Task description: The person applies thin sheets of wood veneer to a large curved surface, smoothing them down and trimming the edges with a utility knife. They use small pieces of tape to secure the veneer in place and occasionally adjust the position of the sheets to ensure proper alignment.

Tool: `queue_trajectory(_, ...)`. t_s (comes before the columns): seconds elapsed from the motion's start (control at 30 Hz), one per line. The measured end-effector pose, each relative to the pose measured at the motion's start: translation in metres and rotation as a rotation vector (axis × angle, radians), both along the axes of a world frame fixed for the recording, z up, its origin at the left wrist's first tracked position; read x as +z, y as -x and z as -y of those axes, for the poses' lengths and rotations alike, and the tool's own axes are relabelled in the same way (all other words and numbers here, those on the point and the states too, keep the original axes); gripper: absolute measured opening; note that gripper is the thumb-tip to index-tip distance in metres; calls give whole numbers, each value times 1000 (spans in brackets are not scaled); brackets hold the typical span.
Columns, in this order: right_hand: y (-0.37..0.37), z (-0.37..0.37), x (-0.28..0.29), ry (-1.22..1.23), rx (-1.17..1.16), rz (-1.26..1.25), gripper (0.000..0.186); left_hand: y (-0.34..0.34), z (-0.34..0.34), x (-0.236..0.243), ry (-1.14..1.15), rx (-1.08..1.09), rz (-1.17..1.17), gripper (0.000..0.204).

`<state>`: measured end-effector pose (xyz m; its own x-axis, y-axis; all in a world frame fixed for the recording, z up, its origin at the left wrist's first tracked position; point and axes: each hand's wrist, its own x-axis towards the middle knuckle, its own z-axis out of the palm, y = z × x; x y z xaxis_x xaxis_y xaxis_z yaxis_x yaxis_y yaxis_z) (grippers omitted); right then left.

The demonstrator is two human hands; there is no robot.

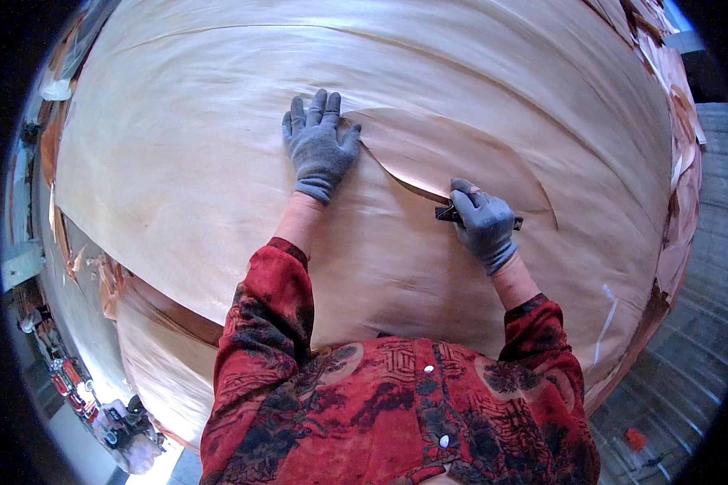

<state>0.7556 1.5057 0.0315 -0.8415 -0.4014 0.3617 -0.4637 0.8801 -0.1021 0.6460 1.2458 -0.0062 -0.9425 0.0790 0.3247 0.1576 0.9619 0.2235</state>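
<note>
A broad, pale tan sheet (194,162), which looks like thin wood veneer, spreads in front of me. My left hand (322,145), in a grey glove, lies flat on it with the fingers spread. Beside its thumb begins a darker, leaf-shaped piece (461,149) of similar sheet, whose near edge curves up and catches the light. My right hand (484,222), also gloved in grey, is closed around a black hand tool (446,213) at the near end of that curved edge. The tool sticks out on both sides of the fist; its exact kind is hidden.
Torn, ragged reddish-brown sheet edges (678,186) hang along the right side. At the lower left, a gap (170,307) with torn strips parts the sheet from another layer. Ridged grey floor (712,267) shows at right, and mixed small items (121,424) sit at lower left.
</note>
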Motion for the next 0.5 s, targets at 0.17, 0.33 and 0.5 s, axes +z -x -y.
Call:
queue_trajectory(0.17,-3,-7,-7,17,7,-37,13,2,-12,7,-47,-25,-43,64)
queue_trajectory(0.33,-6,-4,-3,-34,-59,62,12,1,-13,15,56,-99,-150,54)
queue_trajectory(0.5,-9,-1,-5,15,-113,-33,11,2,-11,12,69,-108,-73,64)
